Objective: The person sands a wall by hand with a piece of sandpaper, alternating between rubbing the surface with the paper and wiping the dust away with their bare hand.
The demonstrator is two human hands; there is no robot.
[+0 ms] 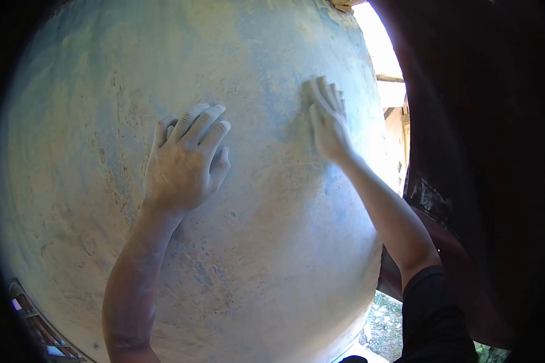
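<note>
A large pale surface (272,230), mottled blue-green and beige, fills most of the head view and looks bulged through the lens. Against it, left of centre, is my left hand (184,160), back toward me, fingers slightly bent and apart. My right hand (330,124) is higher and further right, stretched out along the same surface with its fingers extended and a little blurred. Whitish dust covers the fingers of both hands. Neither hand shows any tool or object, though both palms are hidden. Rough, darker worn patches mark the surface beside and below my left hand.
A dark reddish-brown panel (478,151) stands close on the right. Between it and the pale surface, a bright gap shows part of a building (395,130). Ground with some green (386,323) appears lower right. A slatted object (42,330) is at the lower left.
</note>
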